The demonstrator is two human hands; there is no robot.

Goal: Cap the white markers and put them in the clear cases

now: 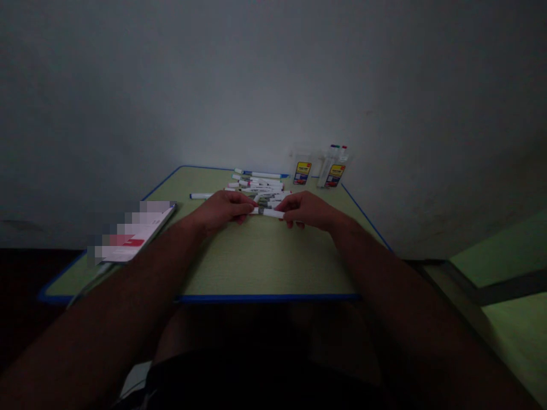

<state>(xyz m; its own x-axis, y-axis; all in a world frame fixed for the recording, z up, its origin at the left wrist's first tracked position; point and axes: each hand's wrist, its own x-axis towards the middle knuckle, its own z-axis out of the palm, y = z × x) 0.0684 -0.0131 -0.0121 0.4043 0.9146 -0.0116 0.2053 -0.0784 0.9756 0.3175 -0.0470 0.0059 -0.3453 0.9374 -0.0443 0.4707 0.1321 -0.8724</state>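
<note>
"How far along?"
"Partway, I'd judge — loose markers (pixel 268 185) lie toward the desk's (pixel 273 265) back edge; three coloured-ended ones (pixel 337 147) stand in a clear case (pixel 334 176) by its back right corner."
"And what's held?"
"The left hand (pixel 224 209) pinches the left end of a white marker (pixel 272 213), the right hand (pixel 310 209) its right: both grips closed, well in from the front edge."
"Its look?"
"White barrel — grey band between the hands."
</note>
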